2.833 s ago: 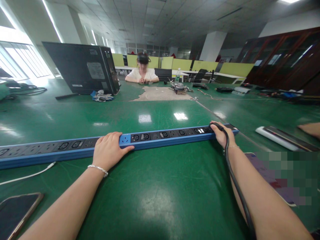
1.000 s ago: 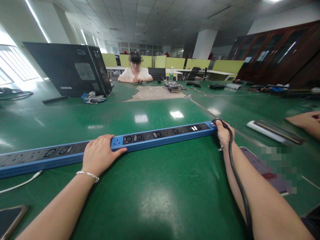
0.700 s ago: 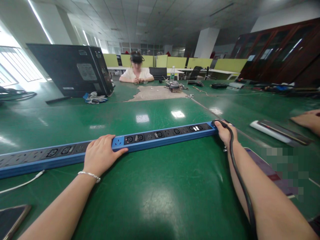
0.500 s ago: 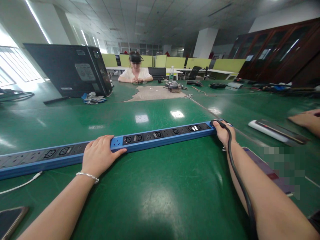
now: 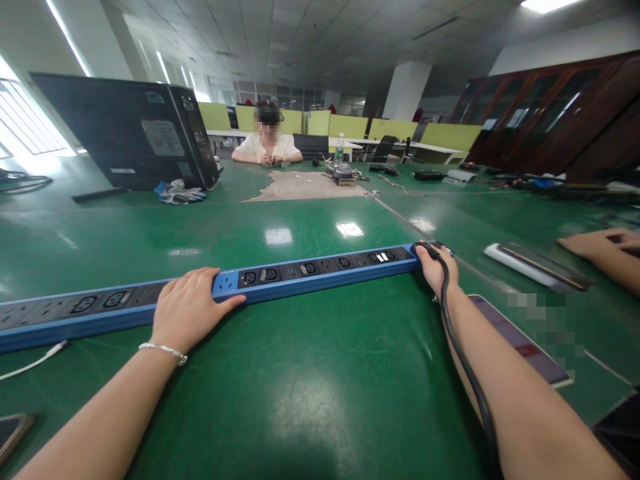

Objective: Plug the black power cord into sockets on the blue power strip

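A long blue power strip (image 5: 320, 280) with black sockets lies slantwise across the green table. My left hand (image 5: 187, 307) is closed over it beside a blue socket, thumb along the near side and fingers over the top. At the strip's right end, my right hand (image 5: 437, 270) grips it, the thumb on the near side and the other fingers partly hidden. A thick black power cord (image 5: 463, 343) starts at that end, passes over this hand and runs down along my right forearm. Whether the fingers also pinch the cord, I cannot tell.
A black computer case (image 5: 125, 130) and gloves (image 5: 179, 192) stand back left. A white cable (image 5: 37, 360) lies front left near a phone (image 5: 14, 433). Another phone (image 5: 520, 340) lies right. A person's hand (image 5: 597, 245) rests there; another person (image 5: 267, 143) sits opposite.
The whole view has shifted slightly, so things appear a little further left. Both hands keep their places on the power strip. The other person's hand at the right has changed pose slightly.
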The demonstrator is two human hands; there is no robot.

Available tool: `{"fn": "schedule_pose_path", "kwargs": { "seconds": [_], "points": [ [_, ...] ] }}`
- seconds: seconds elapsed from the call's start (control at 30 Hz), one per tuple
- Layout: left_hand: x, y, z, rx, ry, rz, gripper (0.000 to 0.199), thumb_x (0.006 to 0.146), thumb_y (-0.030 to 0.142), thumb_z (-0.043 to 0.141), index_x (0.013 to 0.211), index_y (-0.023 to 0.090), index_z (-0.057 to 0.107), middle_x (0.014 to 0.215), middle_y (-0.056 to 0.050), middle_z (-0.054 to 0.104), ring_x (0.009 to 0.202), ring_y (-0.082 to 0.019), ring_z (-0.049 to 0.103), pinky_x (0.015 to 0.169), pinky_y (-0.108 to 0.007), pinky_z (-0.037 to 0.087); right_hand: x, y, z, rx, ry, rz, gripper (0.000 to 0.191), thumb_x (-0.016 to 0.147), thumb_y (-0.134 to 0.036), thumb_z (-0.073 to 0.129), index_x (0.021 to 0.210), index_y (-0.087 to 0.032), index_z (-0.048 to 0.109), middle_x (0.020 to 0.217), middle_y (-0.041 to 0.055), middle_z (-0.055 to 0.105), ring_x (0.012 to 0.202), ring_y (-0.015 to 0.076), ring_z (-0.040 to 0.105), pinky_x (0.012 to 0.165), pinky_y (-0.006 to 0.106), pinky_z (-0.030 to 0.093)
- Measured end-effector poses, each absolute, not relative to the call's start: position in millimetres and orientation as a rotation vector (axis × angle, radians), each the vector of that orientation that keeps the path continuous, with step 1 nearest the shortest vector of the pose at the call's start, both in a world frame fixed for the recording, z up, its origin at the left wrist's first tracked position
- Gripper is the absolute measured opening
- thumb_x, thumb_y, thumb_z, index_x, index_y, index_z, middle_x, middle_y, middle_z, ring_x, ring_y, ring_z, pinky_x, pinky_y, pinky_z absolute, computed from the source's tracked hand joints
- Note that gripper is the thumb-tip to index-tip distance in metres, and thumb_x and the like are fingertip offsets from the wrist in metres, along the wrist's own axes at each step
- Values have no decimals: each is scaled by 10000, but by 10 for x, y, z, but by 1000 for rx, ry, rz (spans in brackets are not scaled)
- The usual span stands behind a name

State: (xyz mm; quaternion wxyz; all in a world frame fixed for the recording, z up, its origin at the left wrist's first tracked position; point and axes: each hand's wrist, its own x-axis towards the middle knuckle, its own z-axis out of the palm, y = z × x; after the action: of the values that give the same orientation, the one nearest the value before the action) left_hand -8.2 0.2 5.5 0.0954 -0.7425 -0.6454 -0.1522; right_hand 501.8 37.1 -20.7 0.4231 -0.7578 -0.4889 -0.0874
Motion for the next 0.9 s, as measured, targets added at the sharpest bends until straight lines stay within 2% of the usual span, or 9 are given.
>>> {"fn": "schedule_pose_path", "kwargs": {
  "seconds": [0.17,0.37,0.43,0.57,0.77,0.9],
  "points": [
    [-86,9,43,-2190,-1910,-439,718,742,677,448,1212,136,493,1187,-179,599,1124,-328,528,960,-457,361,4980,383,-227,-1803,-1224,-215,385,793,-440,482,986,-191,703,1085,91,673,1159,283,516,1024,468,344],
    [-84,10,46,-2186,-1903,-418,718,747,684,428,1206,136,493,1190,-177,596,1126,-329,525,962,-451,359,4933,385,-159,-1486,-858,-267,424,796,-491,486,949,-153,690,955,83,701,927,233,637,880,390,483],
    [-84,9,50,-2189,-1908,-415,715,747,687,422,1203,141,496,1187,-177,597,1124,-332,527,958,-453,361,4912,375,-142,-1464,-823,-244,402,763,-482,531,922,-152,697,918,72,707,896,233,646,863,383,494],
    [-84,9,53,-2194,-1916,-428,724,741,686,426,1199,131,506,1180,-183,600,1116,-343,531,951,-462,363,4816,349,-111,-1526,-950,-94,321,709,-449,593,834,-181,717,851,45,716,888,236,651,892,382,479],
    [-81,10,64,-2188,-1904,-403,714,746,686,422,1194,137,505,1170,-177,607,1105,-333,541,944,-458,376,4683,346,-79,-1640,-1030,-65,418,695,-491,591,877,-139,723,899,97,716,933,283,640,904,420,460],
    [-90,12,52,-2181,-1884,-400,713,749,687,427,1191,131,500,1157,-178,613,1096,-329,549,941,-451,381,4693,372,-104,-1685,-1093,-107,420,709,-516,566,882,-166,721,922,86,718,967,294,628,927,441,440]
  ]
}}
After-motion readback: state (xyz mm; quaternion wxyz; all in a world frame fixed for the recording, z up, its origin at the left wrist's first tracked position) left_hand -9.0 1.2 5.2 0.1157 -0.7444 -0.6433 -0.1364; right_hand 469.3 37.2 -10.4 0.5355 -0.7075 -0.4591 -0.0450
